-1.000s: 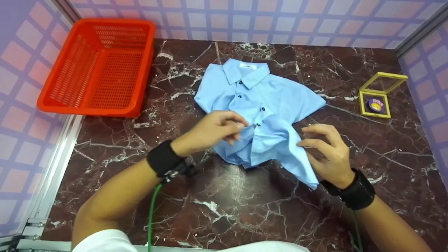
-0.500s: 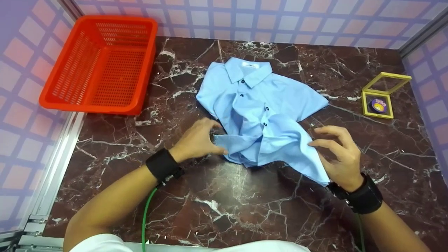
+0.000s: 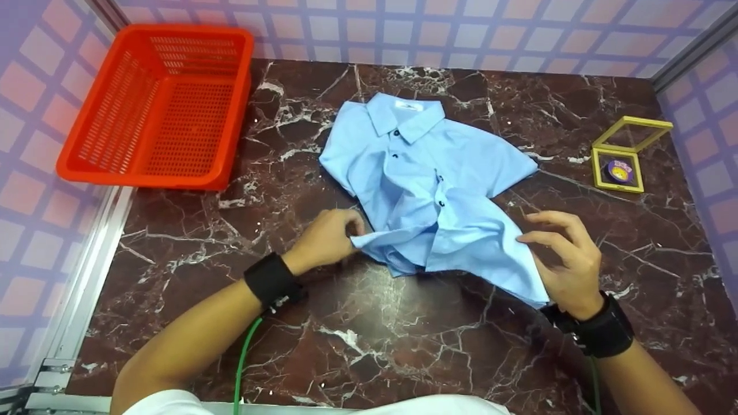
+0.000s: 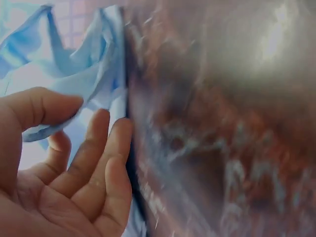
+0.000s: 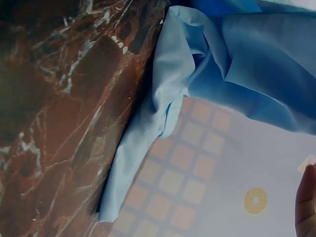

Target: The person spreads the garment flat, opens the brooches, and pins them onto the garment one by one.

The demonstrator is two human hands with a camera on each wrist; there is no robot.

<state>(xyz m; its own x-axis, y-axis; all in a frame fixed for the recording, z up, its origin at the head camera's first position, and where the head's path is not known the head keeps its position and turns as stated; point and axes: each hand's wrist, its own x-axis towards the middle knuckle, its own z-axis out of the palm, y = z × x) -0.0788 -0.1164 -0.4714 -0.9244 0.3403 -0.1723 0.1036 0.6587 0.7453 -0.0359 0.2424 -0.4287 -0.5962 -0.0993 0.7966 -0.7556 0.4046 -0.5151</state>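
A light blue short-sleeved shirt [image 3: 403, 173] lies with its front up on the dark marbled table, collar at the far side and its lower part rumpled. At its lower left corner my left hand [image 3: 327, 239] pinches the hem. In the left wrist view, the thumb [image 4: 59, 106] presses cloth against the index finger, and the other fingers are loosely bent. My right hand [image 3: 568, 259] holds the lower right edge by a fingertip, with the thumb behind the cloth, mostly hidden. Only one fingertip [image 5: 307, 197] shows in the right wrist view.
A red plastic basket [image 3: 237, 124] stands at the back left. On the right sits a small yellow-framed case [image 3: 601, 183], its lid raised, with a round purple item [image 3: 620, 171] inside. Patterned walls [image 3: 519, 34] bound the table. A green cable [image 3: 242, 351] trails from the left wristband.
My left hand has drawn back left from the shirt's middle and taken hold of the lower left corner, now raised. The right hand has moved right, with the shirt's edge following.
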